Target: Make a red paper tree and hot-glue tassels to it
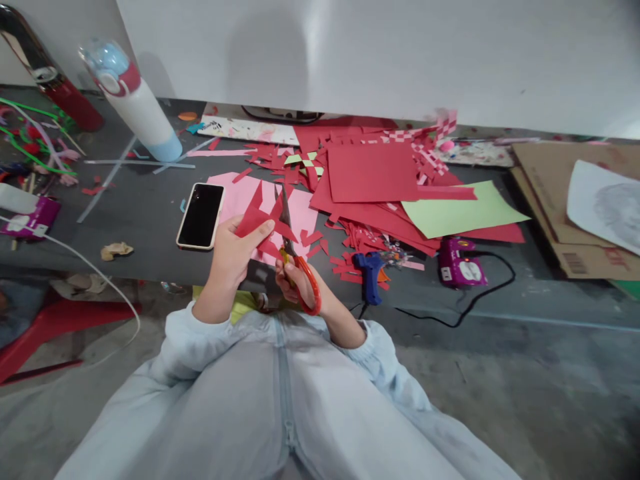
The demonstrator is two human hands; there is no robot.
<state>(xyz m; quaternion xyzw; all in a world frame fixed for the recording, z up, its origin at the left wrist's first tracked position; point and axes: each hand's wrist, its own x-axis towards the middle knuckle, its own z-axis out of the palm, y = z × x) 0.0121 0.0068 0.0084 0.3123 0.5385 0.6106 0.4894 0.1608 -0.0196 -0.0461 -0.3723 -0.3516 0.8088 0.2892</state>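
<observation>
My left hand [234, 250] pinches a piece of red paper [255, 220] between thumb and fingers. My right hand [295, 280] is closed round the orange handles of a pair of scissors [312, 291]. The scissor blades point away from me and meet the right side of the red paper, parts of which stick up in points. Beneath both hands lies a pink sheet [305, 208]. A smartphone [201, 217] with a dark screen rests just left of my left hand. Small red paper scraps [345, 235] are scattered to the right of the scissors.
Red sheets [373, 172] and a light green sheet [465, 210] are stacked right of centre. A blue glue gun [371, 277] lies near the front edge by a purple power strip [461, 265]. A white bottle [140, 110] stands left; cardboard [550, 200] lies far right.
</observation>
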